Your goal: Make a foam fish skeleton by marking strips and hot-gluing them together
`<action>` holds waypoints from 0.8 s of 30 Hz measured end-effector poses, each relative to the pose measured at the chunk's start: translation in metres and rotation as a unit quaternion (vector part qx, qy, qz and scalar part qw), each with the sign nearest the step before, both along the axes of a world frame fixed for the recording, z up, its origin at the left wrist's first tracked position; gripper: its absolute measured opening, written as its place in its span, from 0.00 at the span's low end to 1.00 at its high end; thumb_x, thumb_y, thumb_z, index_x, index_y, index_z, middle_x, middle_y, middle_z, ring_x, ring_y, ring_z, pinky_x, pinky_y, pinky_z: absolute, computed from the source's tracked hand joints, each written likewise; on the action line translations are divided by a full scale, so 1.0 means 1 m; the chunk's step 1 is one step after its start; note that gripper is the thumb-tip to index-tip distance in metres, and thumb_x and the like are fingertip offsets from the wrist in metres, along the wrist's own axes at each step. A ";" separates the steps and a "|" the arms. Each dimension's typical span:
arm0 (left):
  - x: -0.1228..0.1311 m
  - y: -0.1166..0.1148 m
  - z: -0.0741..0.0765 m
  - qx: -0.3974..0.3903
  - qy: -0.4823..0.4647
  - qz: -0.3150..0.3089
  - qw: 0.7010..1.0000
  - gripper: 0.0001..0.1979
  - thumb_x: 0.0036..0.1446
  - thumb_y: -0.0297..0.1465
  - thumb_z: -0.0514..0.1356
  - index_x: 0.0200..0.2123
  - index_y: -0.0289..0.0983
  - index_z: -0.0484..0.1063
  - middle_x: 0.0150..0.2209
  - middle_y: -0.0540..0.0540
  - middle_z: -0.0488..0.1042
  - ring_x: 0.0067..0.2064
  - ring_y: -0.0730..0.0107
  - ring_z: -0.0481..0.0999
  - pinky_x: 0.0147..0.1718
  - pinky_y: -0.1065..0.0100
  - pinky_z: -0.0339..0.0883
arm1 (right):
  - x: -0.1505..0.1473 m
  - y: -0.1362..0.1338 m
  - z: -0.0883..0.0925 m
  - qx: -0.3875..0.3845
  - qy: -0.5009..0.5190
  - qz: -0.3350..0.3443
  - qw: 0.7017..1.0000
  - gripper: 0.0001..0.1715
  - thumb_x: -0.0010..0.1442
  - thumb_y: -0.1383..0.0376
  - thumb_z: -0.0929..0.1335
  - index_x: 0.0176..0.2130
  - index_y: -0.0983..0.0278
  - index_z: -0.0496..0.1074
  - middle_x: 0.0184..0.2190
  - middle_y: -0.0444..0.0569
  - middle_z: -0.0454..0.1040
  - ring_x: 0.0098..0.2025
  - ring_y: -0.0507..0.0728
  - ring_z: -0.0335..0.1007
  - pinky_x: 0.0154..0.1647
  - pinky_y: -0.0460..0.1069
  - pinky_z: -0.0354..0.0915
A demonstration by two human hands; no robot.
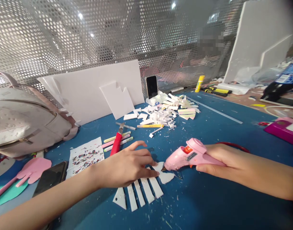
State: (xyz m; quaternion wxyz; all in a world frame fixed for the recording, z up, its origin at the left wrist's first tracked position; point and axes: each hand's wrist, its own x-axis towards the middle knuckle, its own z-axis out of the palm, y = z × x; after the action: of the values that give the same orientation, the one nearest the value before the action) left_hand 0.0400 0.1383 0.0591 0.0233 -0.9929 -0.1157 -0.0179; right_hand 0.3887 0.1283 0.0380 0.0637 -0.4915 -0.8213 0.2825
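My right hand is wrapped around a pink hot glue gun. Its nozzle points left and meets a white tail-shaped foam piece. On the other side of that piece, my left hand holds its edge with thumb and fingertips, the index finger raised. Under and below the left hand lie several narrow white foam strips, side by side. A white foam triangle with a small dark hole sits at their left end. The strips' upper ends are hidden by the left hand.
Behind the left hand lie a red utility knife, highlighters and a heap of foam scraps. A sheet with colourful bits, dark phone and backpack are left. White boards stand behind; a glue stick is back right.
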 end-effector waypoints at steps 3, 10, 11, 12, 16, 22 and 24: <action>0.001 0.000 0.000 -0.002 -0.001 -0.001 1.000 0.18 0.73 0.25 0.49 0.57 0.41 0.73 0.55 0.47 0.76 0.52 0.64 0.74 0.63 0.53 0.50 | -0.001 0.000 0.001 -0.002 0.005 0.004 1.000 0.29 0.64 0.39 0.63 0.56 0.46 0.75 0.65 0.39 0.69 0.67 0.69 0.62 0.70 0.62 0.56; 0.001 0.001 0.000 0.000 -0.005 0.001 1.000 0.18 0.72 0.25 0.50 0.57 0.41 0.73 0.55 0.46 0.77 0.52 0.63 0.75 0.64 0.52 0.50 | -0.012 0.001 0.009 0.010 0.011 0.012 1.000 0.34 0.65 0.38 0.61 0.59 0.48 0.74 0.68 0.40 0.63 0.70 0.71 0.56 0.70 0.63 0.58; 0.001 0.000 0.000 -0.001 -0.004 0.001 1.000 0.18 0.72 0.25 0.50 0.58 0.41 0.73 0.55 0.46 0.77 0.52 0.64 0.75 0.64 0.52 0.50 | -0.012 0.001 0.009 0.013 0.011 0.014 1.000 0.33 0.65 0.38 0.61 0.59 0.49 0.74 0.68 0.41 0.62 0.69 0.71 0.56 0.69 0.63 0.59; 0.001 0.000 0.000 -0.001 -0.003 0.000 1.000 0.18 0.72 0.25 0.50 0.58 0.41 0.73 0.55 0.47 0.77 0.52 0.64 0.74 0.64 0.52 0.50 | -0.013 0.001 0.009 0.016 0.010 0.014 1.000 0.33 0.65 0.38 0.61 0.58 0.48 0.75 0.68 0.41 0.62 0.69 0.71 0.57 0.69 0.63 0.60; -0.001 0.000 0.000 -0.003 0.003 -0.002 1.000 0.19 0.72 0.25 0.49 0.59 0.42 0.72 0.57 0.46 0.76 0.54 0.63 0.74 0.64 0.51 0.50 | -0.012 0.002 0.009 0.021 0.009 0.006 1.000 0.32 0.65 0.39 0.63 0.60 0.46 0.73 0.68 0.39 0.64 0.69 0.71 0.58 0.67 0.64 0.62; 0.000 0.000 0.000 -0.005 0.000 0.000 1.000 0.19 0.72 0.25 0.49 0.59 0.42 0.72 0.57 0.46 0.76 0.54 0.63 0.74 0.64 0.52 0.49 | -0.015 0.003 0.012 -0.002 0.018 -0.007 1.000 0.29 0.63 0.38 0.63 0.54 0.46 0.78 0.62 0.39 0.72 0.66 0.72 0.64 0.67 0.64 0.62; 0.001 0.000 0.001 -0.004 -0.001 0.000 1.000 0.18 0.72 0.25 0.50 0.58 0.42 0.72 0.56 0.46 0.76 0.53 0.63 0.75 0.64 0.52 0.50 | -0.017 0.003 0.014 -0.001 0.022 -0.003 1.000 0.28 0.63 0.38 0.64 0.53 0.46 0.78 0.62 0.39 0.72 0.66 0.71 0.65 0.67 0.63 0.62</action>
State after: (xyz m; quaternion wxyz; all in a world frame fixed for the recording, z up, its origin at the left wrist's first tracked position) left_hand 0.0407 0.1383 0.0599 0.0191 -0.9929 -0.1156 -0.0188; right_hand 0.3712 0.1309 0.0522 0.0817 -0.4875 -0.8182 0.2936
